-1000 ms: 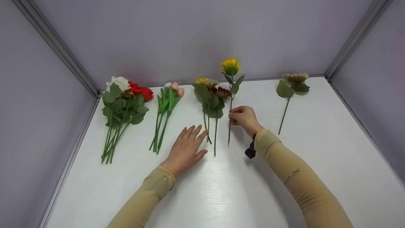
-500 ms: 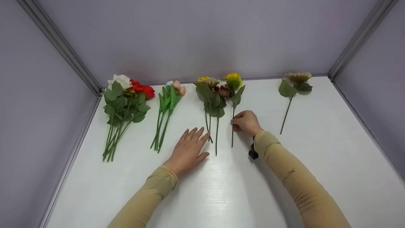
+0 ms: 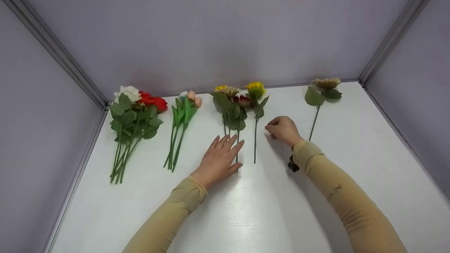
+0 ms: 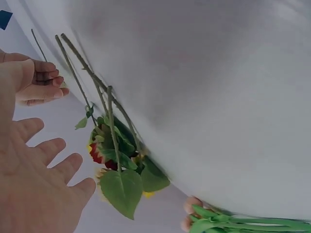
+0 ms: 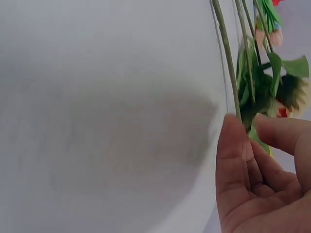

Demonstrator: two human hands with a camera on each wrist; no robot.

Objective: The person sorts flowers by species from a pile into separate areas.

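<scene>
A yellow flower (image 3: 256, 90) on a long dark stem lies at the right end of the middle group. Beside it are a dark red flower (image 3: 243, 101) and a beige one (image 3: 228, 92), with another yellow bloom partly hidden behind. My left hand (image 3: 219, 158) spreads its fingers over the lower stems of this group, covering parts of them. My right hand (image 3: 284, 130) hovers just right of the yellow flower's stem, apart from it. In the right wrist view its thumb and index finger (image 5: 231, 141) stand apart with nothing between them, the other fingers loosely curled.
White and red roses (image 3: 137, 119) lie in a bunch at the far left of the white table (image 3: 225, 225). Pink and white tulips (image 3: 181, 130) lie between them and the middle group. A single beige flower (image 3: 325, 84) lies at the right. Grey panels (image 3: 225, 42) enclose the table.
The yellow flower has come down from raised to lying on the table. My right hand has let go of its stem and moved right. My left hand has shifted slightly right over the stems.
</scene>
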